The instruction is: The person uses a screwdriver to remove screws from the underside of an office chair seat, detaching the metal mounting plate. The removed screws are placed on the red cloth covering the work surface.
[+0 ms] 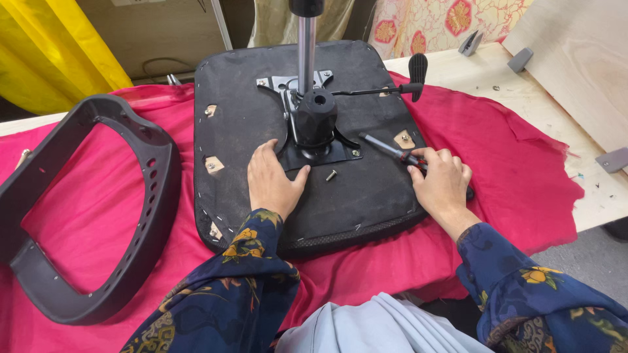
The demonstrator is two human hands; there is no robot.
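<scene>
An upturned black chair seat (pixel 366 189) lies on a red cloth (pixel 510 163), underside up. A black metal mechanism plate (pixel 313 124) with a chrome gas column (pixel 305 49) and a side lever (pixel 399 82) sits on it. My left hand (pixel 271 180) rests flat on the seat, fingers touching the plate's near left corner. My right hand (pixel 441 183) grips a screwdriver (pixel 386 148) by its red and black handle, its tip pointing toward the plate. A loose screw (pixel 331 175) lies on the seat between my hands.
A black plastic chair back frame (pixel 140 216) lies on the cloth to the left. A wooden board (pixel 575 59) leans at the right over a pale table (pixel 608 196) with grey brackets (pixel 613 159). Yellow fabric (pixel 46 52) hangs at the far left.
</scene>
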